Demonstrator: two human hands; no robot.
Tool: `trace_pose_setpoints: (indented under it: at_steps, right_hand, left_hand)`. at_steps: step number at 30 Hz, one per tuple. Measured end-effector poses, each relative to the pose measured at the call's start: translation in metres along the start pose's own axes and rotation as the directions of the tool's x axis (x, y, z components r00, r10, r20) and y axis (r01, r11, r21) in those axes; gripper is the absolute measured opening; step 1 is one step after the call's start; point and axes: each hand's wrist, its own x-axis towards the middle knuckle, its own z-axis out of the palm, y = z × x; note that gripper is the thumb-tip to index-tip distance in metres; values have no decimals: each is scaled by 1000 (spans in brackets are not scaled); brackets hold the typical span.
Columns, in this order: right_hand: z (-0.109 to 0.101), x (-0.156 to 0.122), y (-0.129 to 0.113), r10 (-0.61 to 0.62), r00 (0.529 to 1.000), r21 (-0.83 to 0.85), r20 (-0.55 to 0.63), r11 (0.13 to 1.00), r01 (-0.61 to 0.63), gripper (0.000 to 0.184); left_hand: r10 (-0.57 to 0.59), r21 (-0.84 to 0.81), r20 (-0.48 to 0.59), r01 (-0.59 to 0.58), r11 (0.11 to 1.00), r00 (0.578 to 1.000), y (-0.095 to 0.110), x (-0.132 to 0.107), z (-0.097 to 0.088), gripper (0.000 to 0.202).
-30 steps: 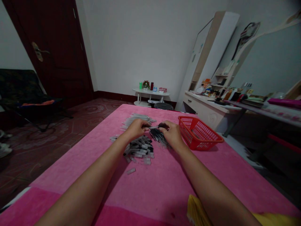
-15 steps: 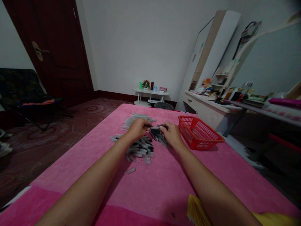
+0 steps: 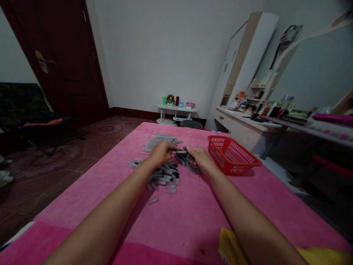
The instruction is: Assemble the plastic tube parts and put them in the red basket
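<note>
Left hand (image 3: 161,153) pinched a pale tube (image 3: 181,152) over the dark sticks (image 3: 180,159); whether my right hand (image 3: 200,157), near its other end, gripped it I couldn't tell. Plenty seemed left: tubes (image 3: 154,142) and caps (image 3: 166,177) lay heaped on the bench (image 3: 176,224).

Both forearms (image 3: 110,209) stretched forward, left fingers (image 3: 170,146) pinched, right fingers (image 3: 193,151) bent

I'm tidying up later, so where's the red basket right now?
In the head view, the red basket sits on the right side of the pink cloth, just right of the right hand.
</note>
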Motion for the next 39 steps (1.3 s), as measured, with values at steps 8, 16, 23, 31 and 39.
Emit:
trace_pose_setpoints:
  at_steps: [8,16,23,31,39]
  right_hand:
    - [-8,5,-4,-336,938,-227,-89,924,309,6]
    - [-5,0,-3,-246,968,-353,-48,911,214,45]
    - [-6,1,-5,-401,915,-398,-44,847,352,11]
    - [-6,2,-3,-270,963,-330,-8,909,252,41]
    - [-6,-1,-5,-273,962,-387,-19,889,245,45]
  left_hand:
    - [-121,-77,-11,120,990,993,-9,2,-2,26]
    - [-93,-110,19,95,989,995,-1,2,-3,27]
    - [-102,-128,18,104,986,995,-3,2,-2,26]
    - [-76,-136,20,78,988,997,-2,3,-3,27]
    - [-48,-151,30,52,987,998,5,3,-4,25]
